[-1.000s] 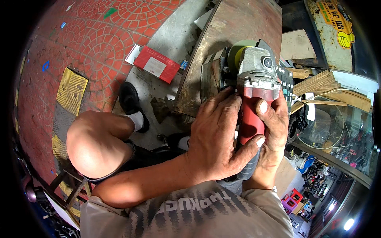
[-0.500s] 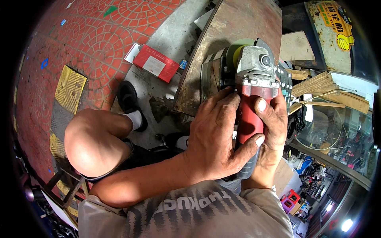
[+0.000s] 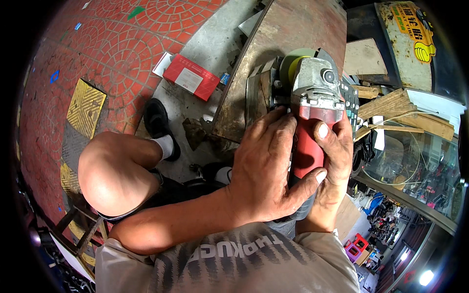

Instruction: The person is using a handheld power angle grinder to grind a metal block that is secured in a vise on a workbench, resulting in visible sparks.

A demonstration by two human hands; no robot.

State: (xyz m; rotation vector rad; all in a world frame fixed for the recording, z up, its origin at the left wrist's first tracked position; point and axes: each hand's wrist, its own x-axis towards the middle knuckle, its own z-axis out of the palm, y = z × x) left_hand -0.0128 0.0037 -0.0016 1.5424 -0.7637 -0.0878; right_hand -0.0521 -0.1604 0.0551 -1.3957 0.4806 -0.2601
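**Both hands wrapped around an angle grinder at a rusty metal desk**

A red patterned brick floor (image 3: 122, 44) fills the upper left, with a yellow studded paving tile (image 3: 85, 107) set into it and a grey concrete strip running beside it. Against that strip stands the desk (image 3: 303, 29), a worn, rust-brown metal slab that stretches away toward the top of the view. The person's bare knee (image 3: 110, 173) rises at the left, and below the knee a black shoe (image 3: 157, 121) with a white sock rests on the concrete. A flat red box (image 3: 191, 77) with a white label lies on the concrete just left of the desk.

The angle grinder (image 3: 315, 105) sits over the near edge of the desk, its grey metal head pointing away from the person and its red body pointing back. A yellow-green disc (image 3: 293, 61) shows at the head, beside a block of stacked metal pieces (image 3: 261, 93) on the desk.

The left hand (image 3: 268, 171) is closed over the red body from the left, thumb hooked underneath. The right hand (image 3: 337, 156) grips the same body from the right, thumb pressed on top.
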